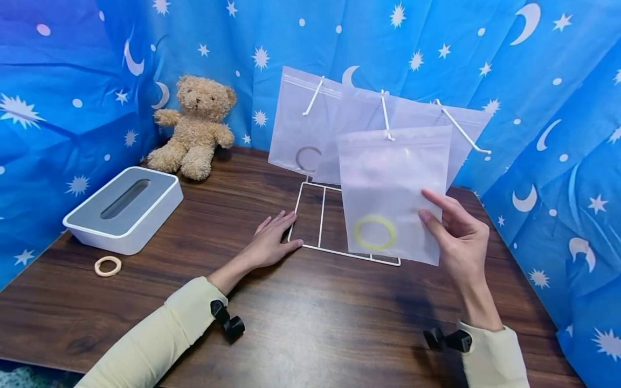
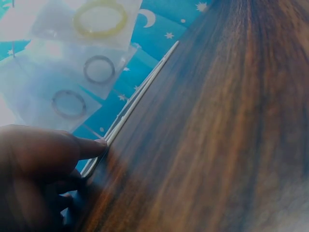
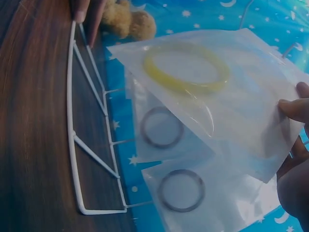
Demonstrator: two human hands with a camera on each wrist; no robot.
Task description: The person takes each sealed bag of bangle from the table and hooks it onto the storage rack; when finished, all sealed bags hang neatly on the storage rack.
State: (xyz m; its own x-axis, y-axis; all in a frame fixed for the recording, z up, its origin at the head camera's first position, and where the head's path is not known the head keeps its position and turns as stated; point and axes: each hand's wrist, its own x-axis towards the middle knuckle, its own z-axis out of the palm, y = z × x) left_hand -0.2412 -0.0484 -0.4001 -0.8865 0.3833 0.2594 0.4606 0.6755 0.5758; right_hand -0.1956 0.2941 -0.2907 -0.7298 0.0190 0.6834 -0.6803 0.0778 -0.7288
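A translucent zip bag [image 1: 388,178] with a yellow ring [image 1: 374,233] inside is in front of the white wire rack [image 1: 321,215]. My right hand [image 1: 458,229] pinches its right edge between thumb and fingers. The bag's top edge meets the tip of the middle hook [image 1: 386,116]; whether the hook passes through it I cannot tell. Behind hang other zip bags [image 1: 301,129], with dark rings [image 3: 181,190] visible inside two of them. My left hand [image 1: 271,240] lies on the table with fingers extended, touching the left side of the rack's base.
A wooden ring [image 1: 108,266] lies on the dark wood table [image 1: 301,323] near a white tissue box with a grey top [image 1: 123,202]. At the back left sits a teddy bear [image 1: 196,126]. Blue curtain [image 1: 271,32] with moons and stars surrounds the table.
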